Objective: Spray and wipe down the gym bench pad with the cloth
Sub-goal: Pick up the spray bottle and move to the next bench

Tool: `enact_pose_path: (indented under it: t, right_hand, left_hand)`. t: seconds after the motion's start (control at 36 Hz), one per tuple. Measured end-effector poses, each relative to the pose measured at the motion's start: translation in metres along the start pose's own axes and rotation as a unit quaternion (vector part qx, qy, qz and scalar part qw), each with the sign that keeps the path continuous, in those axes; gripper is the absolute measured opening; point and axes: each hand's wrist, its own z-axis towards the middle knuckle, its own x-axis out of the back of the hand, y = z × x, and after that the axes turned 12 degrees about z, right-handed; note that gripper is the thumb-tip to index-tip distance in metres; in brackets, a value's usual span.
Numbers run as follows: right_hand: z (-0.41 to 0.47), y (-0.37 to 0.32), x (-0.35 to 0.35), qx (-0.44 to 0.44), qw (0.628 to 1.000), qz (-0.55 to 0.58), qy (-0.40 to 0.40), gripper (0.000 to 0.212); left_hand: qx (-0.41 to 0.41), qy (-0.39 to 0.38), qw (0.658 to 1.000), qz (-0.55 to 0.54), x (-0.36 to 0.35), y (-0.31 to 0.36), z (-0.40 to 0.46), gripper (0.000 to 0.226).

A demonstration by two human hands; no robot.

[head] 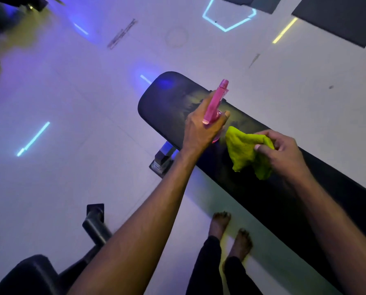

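your left hand (201,126) is closed around the pink spray bottle (215,105), fingers wrapped at its neck, with the nozzle end pointing away from you over the far, rounded end of the black bench pad (163,103). your right hand (284,152) is pinching the yellow-green cloth (244,152) between thumb and fingers, and the cloth hangs bunched just above or on the pad's top surface; you cannot tell from this view whether it touches. the cloth sits just beside the bottle's lower end, near the middle of the pad. the pad runs diagonally from upper left to lower right, on a metal frame leg (163,158) over the pale floor (71,103). your bare feet (231,233) stand close to the pad's near edge.
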Motion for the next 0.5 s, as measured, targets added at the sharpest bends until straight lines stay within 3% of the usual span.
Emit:
enact_pose_path:
  t: [0.28, 0.5]
  right_hand:
    - [-0.029, -0.052, 0.016, 0.032, 0.999, 0.007, 0.007, 0.026]
    - [-0.091, -0.131, 0.054, 0.086, 0.996, -0.001, 0.032, 0.03]
  left_hand:
    - [-0.009, 0.017, 1.0, 0.018, 0.017, 0.034, -0.019, 0.05]
    - [-0.038, -0.013, 0.999, 0.007, 0.067, 0.13, -0.057, 0.047]
